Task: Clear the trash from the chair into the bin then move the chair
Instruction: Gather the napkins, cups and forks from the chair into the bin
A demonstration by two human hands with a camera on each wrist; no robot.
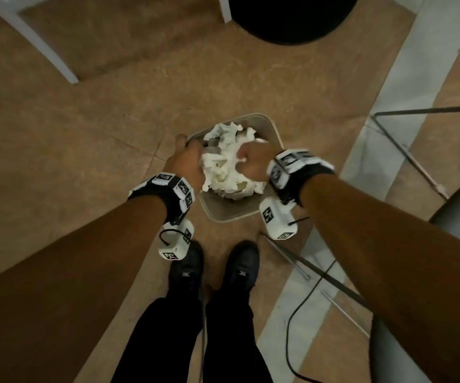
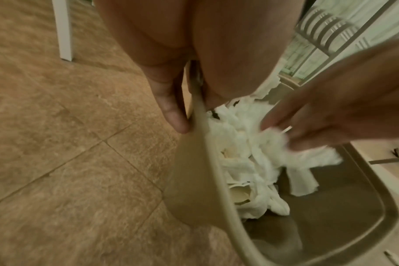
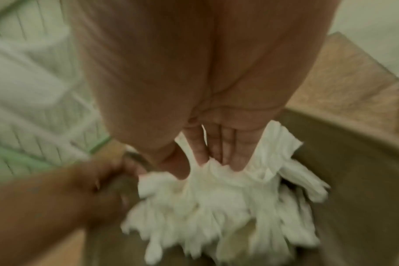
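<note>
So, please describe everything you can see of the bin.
The bin is a beige, plastic-looking container with a squarish rim and rounded corners, standing upright on the tiled floor before the person's shoes. White crumpled paper fills it. The left hand grips its rim; the right hand presses the paper down.

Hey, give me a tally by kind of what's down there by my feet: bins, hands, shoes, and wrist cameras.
Bins: 1, the bin, stuffed with white paper trash
Hands: 2, left hand gripping the rim, right hand pressing on the trash
Shoes: 2, black
Wrist cameras: 2, white
Total: 7
</note>
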